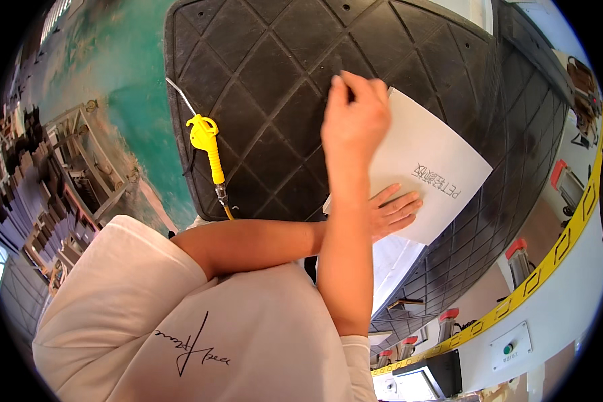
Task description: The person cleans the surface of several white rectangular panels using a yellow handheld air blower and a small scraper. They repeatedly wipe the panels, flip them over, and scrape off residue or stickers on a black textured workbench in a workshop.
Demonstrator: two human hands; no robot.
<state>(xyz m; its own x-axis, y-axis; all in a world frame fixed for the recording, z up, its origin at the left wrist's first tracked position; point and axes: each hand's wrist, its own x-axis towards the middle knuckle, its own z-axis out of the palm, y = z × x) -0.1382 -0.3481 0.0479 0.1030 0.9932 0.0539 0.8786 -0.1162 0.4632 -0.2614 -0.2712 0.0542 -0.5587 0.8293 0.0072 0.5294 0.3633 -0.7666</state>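
White shirt (181, 315); left hand (392, 211) flat on paper sheet (429, 154); right hand (355, 117) at its top edge.

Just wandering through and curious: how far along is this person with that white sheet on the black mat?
Done: the white sheet already lies on the black diamond-patterned mat. In hand: the left hand presses flat on its near edge, and the right hand works its far edge, grip unclear. Left: neither hand has let go, and the yellow air blow gun lies untouched.
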